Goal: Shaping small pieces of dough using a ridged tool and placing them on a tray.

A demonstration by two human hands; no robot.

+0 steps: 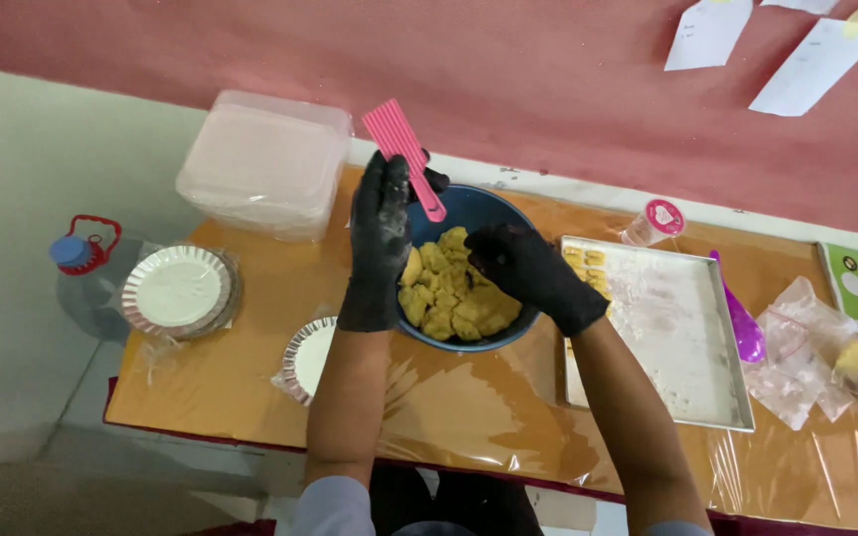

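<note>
A blue bowl [469, 206] full of yellow dough lumps [449, 303] sits at the middle of the table. My left hand [381, 238], in a black glove, is at the bowl's left rim and grips a pink ridged comb-like tool [404, 154] that points up and away. My right hand [533, 273], also gloved in black, reaches into the bowl from the right and rests on the dough, fingers curled.
A metal baking tray [682, 337] lies right of the bowl with small dough pieces [585, 260] at its far left corner. Also here: clear lidded box [265, 164], foil plates [179, 291], purple spoon [742, 323], small pink-lidded cup [655, 220], plastic bags [826, 362], blue-capped bottle [79, 250].
</note>
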